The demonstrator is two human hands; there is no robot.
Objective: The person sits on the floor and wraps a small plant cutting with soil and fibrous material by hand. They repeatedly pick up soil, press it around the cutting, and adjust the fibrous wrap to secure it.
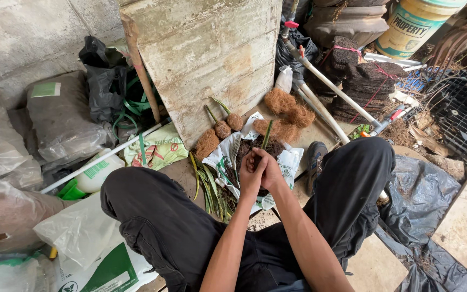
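Observation:
My left hand (pixel 251 174) and my right hand (pixel 271 171) are cupped tightly together over an open white bag of dark soil (pixel 228 157) between my knees. They press around the base of a thin green plant shoot (pixel 266 135) that sticks up from between them; its root end is hidden inside my hands. Two finished fibre-wrapped balls with green shoots (pixel 228 125) lie against a weathered board (pixel 206 59) just beyond the bag. A bundle of loose green cuttings (pixel 209 186) lies left of the bag.
Clumps of brown coconut fibre (pixel 287 111) sit beyond the bag. White pipes (pixel 331 86) slant past stacked dark fibre blocks (pixel 366 81). Plastic sacks (pixel 60 119) crowd the left; a bucket (pixel 414 24) and black crate (pixel 460 119) stand right. Black sheeting (pixel 422 194) covers the floor.

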